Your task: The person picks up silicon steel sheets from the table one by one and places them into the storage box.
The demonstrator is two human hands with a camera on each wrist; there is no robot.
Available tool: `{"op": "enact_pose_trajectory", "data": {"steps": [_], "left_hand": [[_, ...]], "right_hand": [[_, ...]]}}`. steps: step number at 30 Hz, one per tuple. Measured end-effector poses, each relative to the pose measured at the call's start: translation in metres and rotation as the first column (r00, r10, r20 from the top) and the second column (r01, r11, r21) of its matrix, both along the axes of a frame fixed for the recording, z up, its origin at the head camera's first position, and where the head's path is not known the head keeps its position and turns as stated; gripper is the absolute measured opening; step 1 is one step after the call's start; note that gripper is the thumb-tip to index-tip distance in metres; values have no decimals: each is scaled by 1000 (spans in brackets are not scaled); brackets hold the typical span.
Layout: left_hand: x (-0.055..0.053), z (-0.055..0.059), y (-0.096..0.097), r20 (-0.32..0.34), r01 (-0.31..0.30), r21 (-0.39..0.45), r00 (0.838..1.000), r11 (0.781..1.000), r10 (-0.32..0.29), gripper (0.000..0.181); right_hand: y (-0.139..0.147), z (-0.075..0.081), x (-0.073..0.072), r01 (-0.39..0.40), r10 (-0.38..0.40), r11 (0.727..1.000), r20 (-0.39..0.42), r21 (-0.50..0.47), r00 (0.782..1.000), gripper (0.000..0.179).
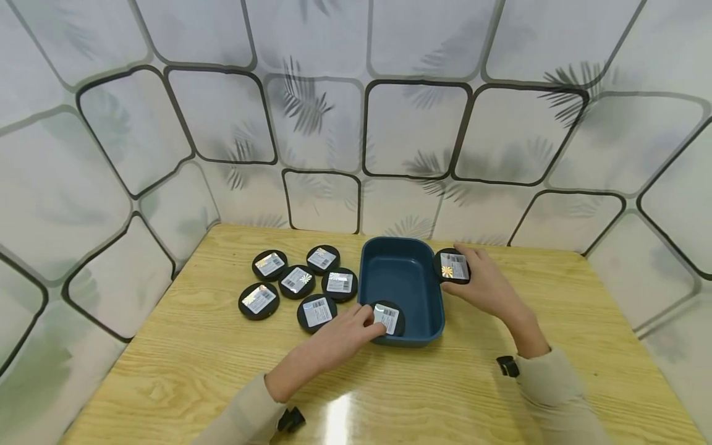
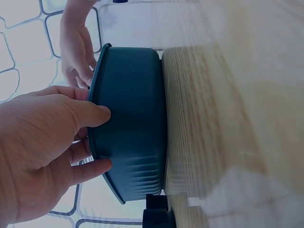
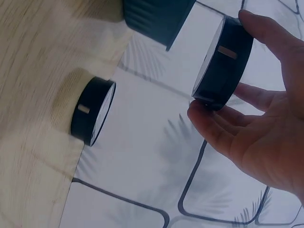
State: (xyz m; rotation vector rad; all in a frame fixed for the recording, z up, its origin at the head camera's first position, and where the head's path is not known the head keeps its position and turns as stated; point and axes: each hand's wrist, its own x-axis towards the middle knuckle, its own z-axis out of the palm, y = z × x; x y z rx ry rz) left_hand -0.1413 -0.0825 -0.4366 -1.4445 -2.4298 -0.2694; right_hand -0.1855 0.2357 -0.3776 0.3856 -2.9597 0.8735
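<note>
My left hand reaches over the near left corner of a dark blue bin, fingers bent at the edge of a labelled black puck inside it. In the left wrist view this hand overlaps the bin's rim, and the puck is hidden behind the wall. Beside the bin's right wall, my right hand grips another round black puck by its edge, label up. The right wrist view shows this puck between thumb and fingers, raised off the table.
Several more black pucks with silver-white labels lie left of the bin on the wooden table. In the right wrist view, one puck lies on the table below the right hand. A patterned cloth hangs behind and at both sides.
</note>
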Motion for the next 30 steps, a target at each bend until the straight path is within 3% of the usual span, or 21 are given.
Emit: {"op": "enact_pose_trajectory", "data": {"steps": [21,30], "left_hand": [[0,2,0,62,-22,-41,998,999,24,24],[0,2,0,59,-21,-40,998,999,23,25]], "right_hand": [[-49,-11,-22,-80,81,997,28,-21,996,85],[-65,-27,-42,-79,81,996,48,-41,996,86]]}}
